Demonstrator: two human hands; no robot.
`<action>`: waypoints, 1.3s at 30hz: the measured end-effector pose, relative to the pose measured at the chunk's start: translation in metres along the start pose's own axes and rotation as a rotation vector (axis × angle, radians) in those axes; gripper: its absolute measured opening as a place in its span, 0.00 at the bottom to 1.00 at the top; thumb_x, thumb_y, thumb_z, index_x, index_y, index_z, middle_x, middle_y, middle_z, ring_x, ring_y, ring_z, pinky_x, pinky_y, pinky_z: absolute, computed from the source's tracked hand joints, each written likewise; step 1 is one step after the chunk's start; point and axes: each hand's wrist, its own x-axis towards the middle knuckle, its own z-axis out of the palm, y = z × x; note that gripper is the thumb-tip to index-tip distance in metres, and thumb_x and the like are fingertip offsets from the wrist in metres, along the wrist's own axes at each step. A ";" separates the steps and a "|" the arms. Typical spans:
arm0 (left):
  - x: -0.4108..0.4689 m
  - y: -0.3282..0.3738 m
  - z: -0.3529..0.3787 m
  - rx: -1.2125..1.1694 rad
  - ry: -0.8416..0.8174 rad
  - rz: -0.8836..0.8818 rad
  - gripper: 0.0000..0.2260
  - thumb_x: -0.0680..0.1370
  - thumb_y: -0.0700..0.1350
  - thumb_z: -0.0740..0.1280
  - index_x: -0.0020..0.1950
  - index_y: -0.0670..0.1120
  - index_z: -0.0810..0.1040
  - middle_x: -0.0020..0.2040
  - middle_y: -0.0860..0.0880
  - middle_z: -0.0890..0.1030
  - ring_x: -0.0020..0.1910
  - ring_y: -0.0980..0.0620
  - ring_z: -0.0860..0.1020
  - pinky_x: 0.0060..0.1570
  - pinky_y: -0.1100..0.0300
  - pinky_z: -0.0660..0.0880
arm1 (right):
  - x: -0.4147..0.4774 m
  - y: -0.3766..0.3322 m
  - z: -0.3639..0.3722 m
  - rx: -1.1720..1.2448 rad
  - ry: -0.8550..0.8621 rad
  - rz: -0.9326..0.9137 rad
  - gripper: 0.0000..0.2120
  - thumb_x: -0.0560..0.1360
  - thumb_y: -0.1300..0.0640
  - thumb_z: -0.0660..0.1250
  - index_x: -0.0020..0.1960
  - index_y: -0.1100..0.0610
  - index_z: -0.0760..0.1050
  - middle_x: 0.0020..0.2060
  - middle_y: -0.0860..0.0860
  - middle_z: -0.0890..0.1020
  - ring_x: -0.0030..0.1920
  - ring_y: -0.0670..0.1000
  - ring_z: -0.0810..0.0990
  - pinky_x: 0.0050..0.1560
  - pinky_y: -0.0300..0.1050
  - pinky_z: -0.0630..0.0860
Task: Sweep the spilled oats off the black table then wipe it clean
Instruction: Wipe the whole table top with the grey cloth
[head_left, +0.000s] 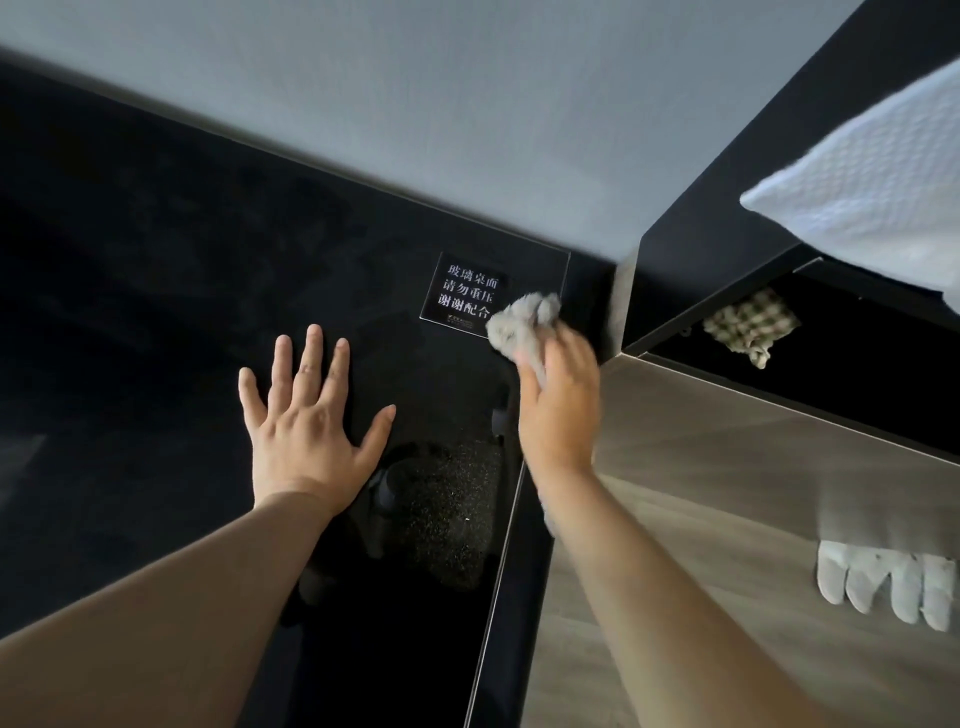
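Head view: you are pressing your left hand (306, 421) flat on the black table (130, 312), palm down, fingers straight and spread wide, thumb out to the right, holding nothing. Your right hand (558, 410) is reaching toward the table's far right corner, fingers curled round a bunched grey cloth (524, 327); the wad is sticking out past your fingertips and a loose end is hanging below your wrist. The cloth is sitting at the lower right corner of a small black sign (467, 291) with white lettering, overlapping its edge; whether it is pressing on the glass or just above it, you cannot tell. The cloth is lying up and to the right of your left hand, well apart from it, with bare glossy tabletop between. A patch of fine pale specks (452, 499) is showing on the glass between your two forearms, just below your left thumb; whether these are oat dust or something in a reflection is unclear. No whole oats are readable on the surface. Right of the table edge a wood-grain surface (727, 467) is running, with a white glove (883, 582) lying on it. A checked cloth (748, 325) is lying in a dark recess beyond, and a white textured fabric (872, 197) is filling the top right corner.
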 end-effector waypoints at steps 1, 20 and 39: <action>0.000 0.000 -0.001 0.000 -0.004 0.000 0.37 0.75 0.69 0.48 0.78 0.49 0.56 0.79 0.48 0.51 0.78 0.47 0.44 0.74 0.41 0.41 | -0.025 -0.006 -0.008 0.029 -0.029 -0.026 0.15 0.78 0.56 0.62 0.63 0.59 0.75 0.59 0.52 0.77 0.61 0.54 0.73 0.63 0.49 0.70; 0.000 0.000 0.000 -0.006 0.002 0.002 0.37 0.75 0.69 0.48 0.78 0.49 0.56 0.79 0.48 0.51 0.78 0.47 0.44 0.74 0.42 0.40 | 0.049 0.007 0.013 -0.214 -0.045 -0.067 0.21 0.79 0.46 0.57 0.66 0.56 0.73 0.66 0.54 0.74 0.66 0.57 0.71 0.65 0.52 0.68; -0.001 -0.001 0.001 0.011 -0.001 0.008 0.36 0.76 0.69 0.47 0.79 0.49 0.54 0.80 0.48 0.48 0.78 0.46 0.43 0.74 0.41 0.39 | -0.012 -0.018 0.003 -0.210 0.023 -0.012 0.16 0.78 0.46 0.60 0.47 0.59 0.76 0.52 0.53 0.79 0.54 0.57 0.75 0.54 0.55 0.72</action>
